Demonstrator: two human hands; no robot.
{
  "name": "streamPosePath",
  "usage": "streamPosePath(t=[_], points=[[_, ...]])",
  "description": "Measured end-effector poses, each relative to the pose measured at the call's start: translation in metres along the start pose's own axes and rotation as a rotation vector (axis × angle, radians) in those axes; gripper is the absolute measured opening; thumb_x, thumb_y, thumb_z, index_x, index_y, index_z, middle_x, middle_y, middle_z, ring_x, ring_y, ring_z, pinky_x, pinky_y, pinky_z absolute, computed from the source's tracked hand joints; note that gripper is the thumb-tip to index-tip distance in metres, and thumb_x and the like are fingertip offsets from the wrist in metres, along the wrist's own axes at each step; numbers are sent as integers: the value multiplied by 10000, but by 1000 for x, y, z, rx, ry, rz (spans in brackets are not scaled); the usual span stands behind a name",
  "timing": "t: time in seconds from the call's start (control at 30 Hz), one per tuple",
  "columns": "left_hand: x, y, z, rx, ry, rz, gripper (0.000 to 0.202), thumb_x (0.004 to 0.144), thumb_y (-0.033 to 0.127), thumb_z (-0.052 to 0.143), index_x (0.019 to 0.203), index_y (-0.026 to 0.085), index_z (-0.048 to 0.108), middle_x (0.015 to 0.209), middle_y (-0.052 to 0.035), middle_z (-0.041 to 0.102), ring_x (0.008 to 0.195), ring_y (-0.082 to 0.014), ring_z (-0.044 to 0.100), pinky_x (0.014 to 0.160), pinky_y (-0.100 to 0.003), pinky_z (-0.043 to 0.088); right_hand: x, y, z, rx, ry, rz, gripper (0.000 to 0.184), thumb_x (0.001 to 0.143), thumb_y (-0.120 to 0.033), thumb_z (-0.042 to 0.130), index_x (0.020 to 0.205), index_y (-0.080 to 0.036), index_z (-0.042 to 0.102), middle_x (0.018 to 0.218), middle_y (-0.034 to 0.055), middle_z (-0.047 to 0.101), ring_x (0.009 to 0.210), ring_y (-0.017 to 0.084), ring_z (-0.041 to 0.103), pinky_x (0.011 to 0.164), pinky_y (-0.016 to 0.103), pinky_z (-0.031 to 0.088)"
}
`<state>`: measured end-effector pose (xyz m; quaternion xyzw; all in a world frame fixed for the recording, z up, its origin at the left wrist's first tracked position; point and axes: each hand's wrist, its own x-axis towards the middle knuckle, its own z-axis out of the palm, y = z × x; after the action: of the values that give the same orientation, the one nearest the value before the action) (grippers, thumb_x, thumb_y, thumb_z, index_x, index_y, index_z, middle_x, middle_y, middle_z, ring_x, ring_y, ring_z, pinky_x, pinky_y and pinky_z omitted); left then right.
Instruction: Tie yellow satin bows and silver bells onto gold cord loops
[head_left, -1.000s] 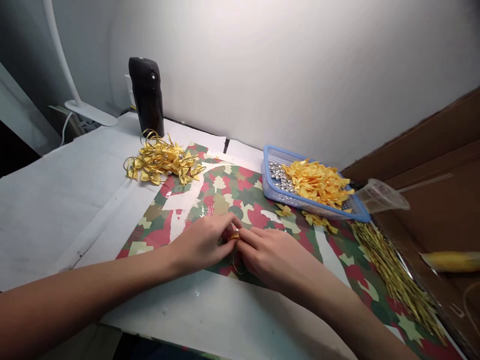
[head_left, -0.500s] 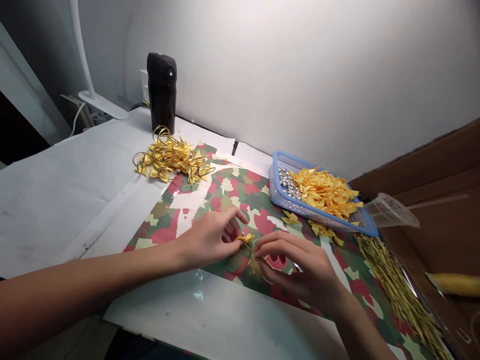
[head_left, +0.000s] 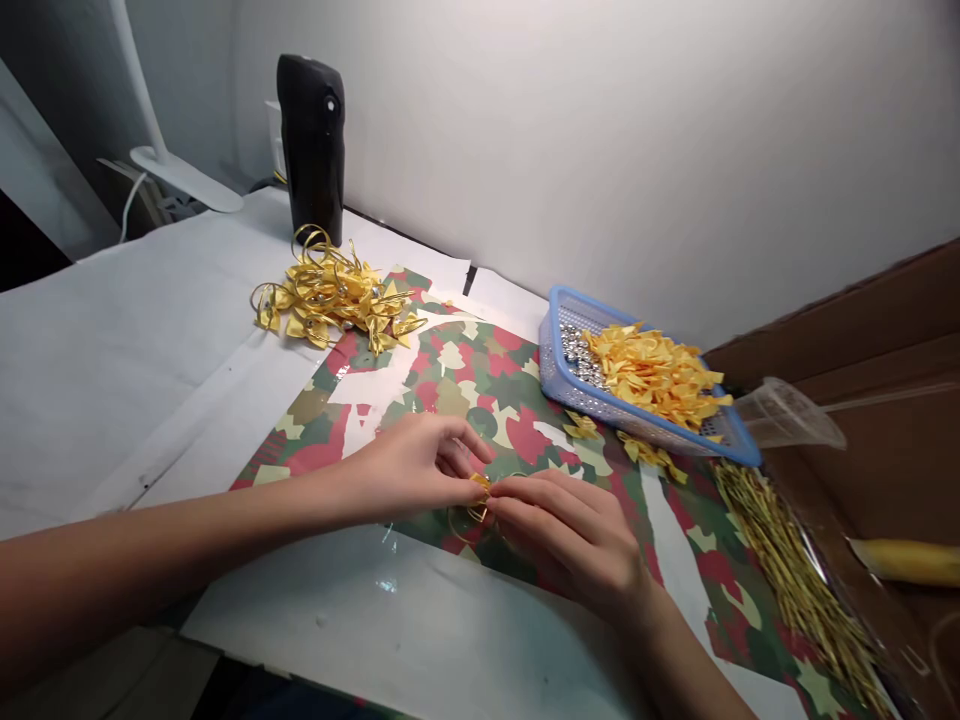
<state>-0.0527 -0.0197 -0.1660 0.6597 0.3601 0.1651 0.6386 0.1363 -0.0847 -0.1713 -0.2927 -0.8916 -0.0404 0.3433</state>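
Observation:
My left hand (head_left: 420,465) pinches a small yellow ribbon bow (head_left: 481,484) between thumb and forefinger, low over the patterned sheet. A thin gold tie (head_left: 453,528) curls in loops below the bow. My right hand (head_left: 577,525) comes in from the other side, its thumb and fingertips pressed together on the tie right beside the bow. The fingertips of both hands nearly meet and cover much of the bow and the tie's ends.
A heap of tied yellow bows (head_left: 337,298) lies before a black bottle (head_left: 312,150). The blue basket (head_left: 551,372) holds loose bows and silver bells; two bows (head_left: 649,455) lie beside it. A bundle of gold ties (head_left: 795,580) rests at right, near a clear plastic cup (head_left: 795,415).
My right hand has moved left, up against the bow, and its fingers have closed together there. The loops of the tie look smaller and lower. The view has shifted slightly.

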Motion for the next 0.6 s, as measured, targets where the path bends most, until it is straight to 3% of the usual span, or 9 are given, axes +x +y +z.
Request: streamPosePath(t=[0.17, 0.3, 0.47, 0.6], points=[[2, -2, 0, -32, -44, 9, 189, 703, 254, 676, 853, 152, 621, 758, -50, 699, 758, -195, 682, 668, -298, 528, 2, 2, -1, 41, -55, 35, 205, 764, 26, 623, 911, -117, 625, 890, 152, 733, 690, 198, 627, 550, 321, 546], [4, -3, -1, -25, -21, 9, 222, 686, 259, 694, 874, 155, 637, 769, -51, 703, 754, -196, 681, 666, -302, 532, 2, 2, -4, 61, -20, 33, 176, 782, 1, 614, 907, -123, 631, 854, 133, 732, 678, 188, 627, 548, 313, 549], [5, -5, -1, -49, 8, -14, 243, 676, 232, 697, 899, 148, 650, 771, -64, 712, 754, -195, 686, 673, -306, 540, -3, 2, -12, -42, 178, 140, 264, 763, 9, 626, 902, -213, 664, 821, 65, 694, 654, 154, 632, 524, 279, 541], [4, -3, 0, -42, 43, -17, 215, 686, 224, 684, 887, 156, 654, 776, -63, 713, 762, -199, 688, 669, -310, 545, -9, 3, -18, 118, 374, 395, 313, 757, -8, 642, 923, -271, 678, 794, 21, 702, 693, 173, 661, 547, 300, 560]])
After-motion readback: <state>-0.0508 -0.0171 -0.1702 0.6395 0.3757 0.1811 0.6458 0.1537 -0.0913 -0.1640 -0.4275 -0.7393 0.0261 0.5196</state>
